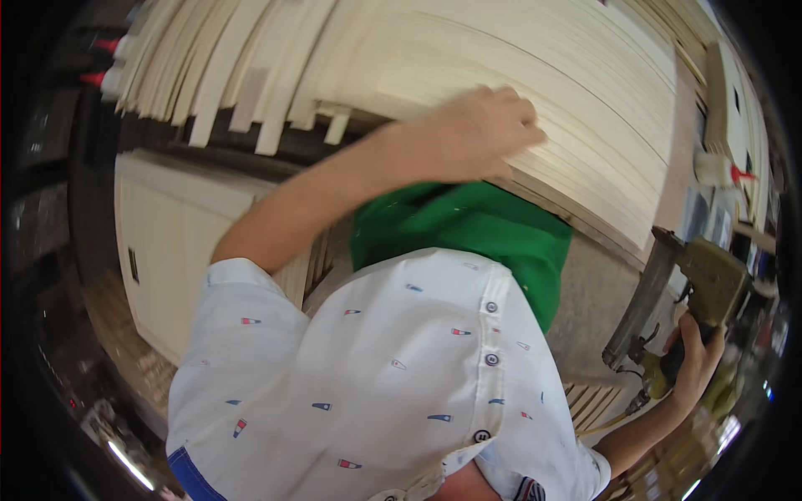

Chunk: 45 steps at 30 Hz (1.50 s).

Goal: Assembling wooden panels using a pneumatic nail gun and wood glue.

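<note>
My left hand (476,134) reaches across my front, over the near edge of a pale wooden panel (576,92). Its fingers are loosely bent and apart from the thumb, a little smeared by motion, and nothing shows in them. Whether it touches the panel I cannot tell. Out at the right side, my right hand (700,361) is wrapped round the handle of an olive-green nail gun (714,275). The gun's long dark metal part (639,301) slants beside the panel's right end. A yellow air hose (603,426) runs from the gun toward my forearm.
Narrow wooden strips (221,63) lie at the far left, some ends overhanging. A white glue bottle (717,169) with a red tip is at the right; two similar ones (109,79) are far left. A pale cabinet-like wooden piece (167,242) stands lower left. Green cloth (468,221) covers my lap.
</note>
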Available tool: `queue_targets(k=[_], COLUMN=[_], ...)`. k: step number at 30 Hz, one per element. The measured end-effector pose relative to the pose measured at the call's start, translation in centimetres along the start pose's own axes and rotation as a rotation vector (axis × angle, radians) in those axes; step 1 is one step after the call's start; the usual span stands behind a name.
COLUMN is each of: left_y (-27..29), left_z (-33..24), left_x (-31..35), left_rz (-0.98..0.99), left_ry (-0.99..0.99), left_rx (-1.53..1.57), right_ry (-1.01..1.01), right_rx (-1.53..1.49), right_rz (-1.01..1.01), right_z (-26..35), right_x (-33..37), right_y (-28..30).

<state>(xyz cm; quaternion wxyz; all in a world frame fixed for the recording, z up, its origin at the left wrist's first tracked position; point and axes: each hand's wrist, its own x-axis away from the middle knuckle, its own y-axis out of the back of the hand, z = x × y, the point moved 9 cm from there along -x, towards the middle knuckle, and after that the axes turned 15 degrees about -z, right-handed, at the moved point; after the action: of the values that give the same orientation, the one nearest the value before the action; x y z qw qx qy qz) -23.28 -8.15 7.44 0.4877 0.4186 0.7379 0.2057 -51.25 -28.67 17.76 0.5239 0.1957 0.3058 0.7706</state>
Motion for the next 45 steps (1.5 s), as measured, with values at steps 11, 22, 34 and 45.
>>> queue_targets(k=[11, 22, 34, 45], left_y=[12.2, 12.1, 11.8, 12.2], left_z=[5.9, 6.6, 6.8, 5.8], left_x=[8.9, 10.1, 10.0, 9.5], left_rz=[-0.018, -0.116, -0.181, -0.122], left_ry=[0.194, 0.152, 0.128, 0.170], left_rx=[-0.268, -0.258, -0.264, -0.255], right_ry=[0.121, 0.311, 0.548, 0.260], right_rx=[-0.106, 0.027, -0.046, 0.112], right_rz=[0.299, 0.584, 0.720, 0.641], right_z=[9.3, 17.1, 20.0, 14.5], right_x=[1.0, 5.5, 7.9, 5.3], right_y=[-11.4, -21.2, -26.5, -20.4])
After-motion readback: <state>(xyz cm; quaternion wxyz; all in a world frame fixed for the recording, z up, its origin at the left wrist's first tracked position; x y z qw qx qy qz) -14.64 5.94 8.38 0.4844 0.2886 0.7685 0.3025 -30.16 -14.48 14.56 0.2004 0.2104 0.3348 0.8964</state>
